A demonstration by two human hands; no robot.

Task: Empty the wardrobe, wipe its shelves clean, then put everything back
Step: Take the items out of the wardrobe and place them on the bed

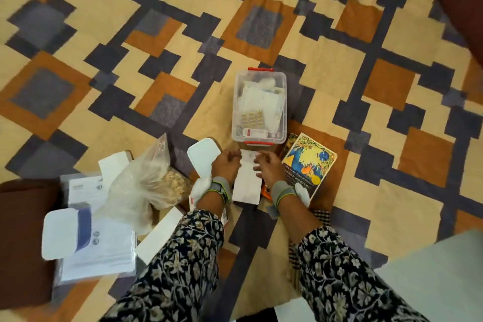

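Down at the centre of my feed, both hands meet on a white packet (247, 183) that lies flat on the patterned spread (261, 21). The left hand (226, 165) curls its fingers (235, 156) over the packet's upper left corner. The right hand (269, 168) does the same at the upper right, though motion blur means I can only say it appears to pinch the edge rather than merely touch it. Each wrist wears a grey band (220, 189) with green trim, and dark floral sleeves (188, 256) run back toward the camera.

Just beyond the fingertips sits a clear plastic box (258, 104) with red clips, lid off, holding white pouches and a strip of yellow pills (252, 119). Its near end almost touches the packet's top edge. Beside the right hand, on its outer side, lies a paperback book (308, 162) with a blue and yellow cover, tilted slightly. Against the left hand's outer side lies a white lid (203, 158) with rounded corners. Further out on that side slumps a clear plastic bag (146, 180) of pale beige pieces, and past it a loose pile of white boxes (96, 243) and papers.
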